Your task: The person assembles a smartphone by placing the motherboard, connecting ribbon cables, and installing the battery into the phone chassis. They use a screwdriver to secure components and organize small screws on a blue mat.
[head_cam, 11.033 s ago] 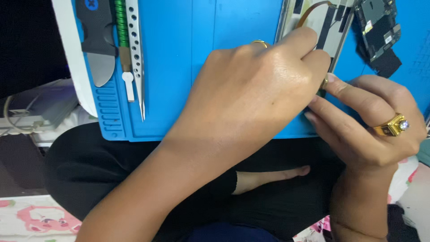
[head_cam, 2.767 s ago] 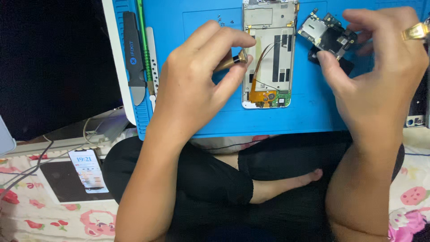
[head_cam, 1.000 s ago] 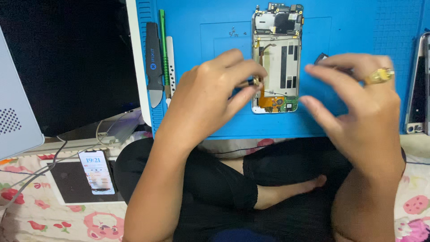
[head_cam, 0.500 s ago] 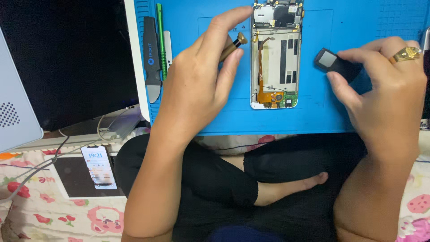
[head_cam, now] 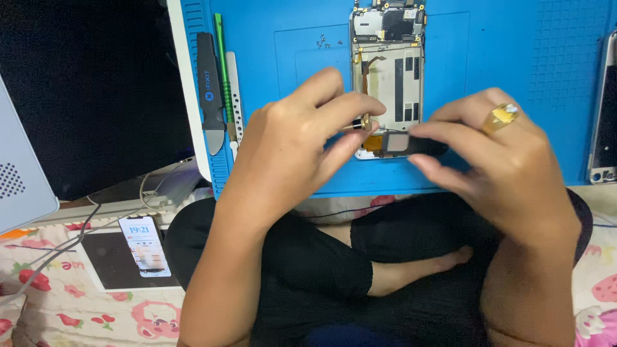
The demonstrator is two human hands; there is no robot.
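Note:
An opened phone body [head_cam: 388,71] lies on a blue work mat [head_cam: 514,77], its circuit board at the far end. My left hand [head_cam: 292,144] pinches a small screwdriver with a brass-coloured end [head_cam: 361,122] over the phone's near end. My right hand [head_cam: 495,164], with a gold ring, holds a small black rectangular part [head_cam: 411,144] by its edges, right beside the screwdriver tip. Both hands meet above the phone's lower edge and hide it.
Along the mat's left rim lie a black pry tool [head_cam: 210,96], a green stick [head_cam: 223,64] and metal tweezers [head_cam: 232,96]. Tiny screws [head_cam: 324,42] sit on the mat. Another phone panel [head_cam: 604,115] lies at the right edge. A lit phone [head_cam: 146,245] rests lower left.
My right hand has brought the black part leftward and nearer, down to the phone's lower end. My left hand lowered the screwdriver from beside the phone's upper part to meet it.

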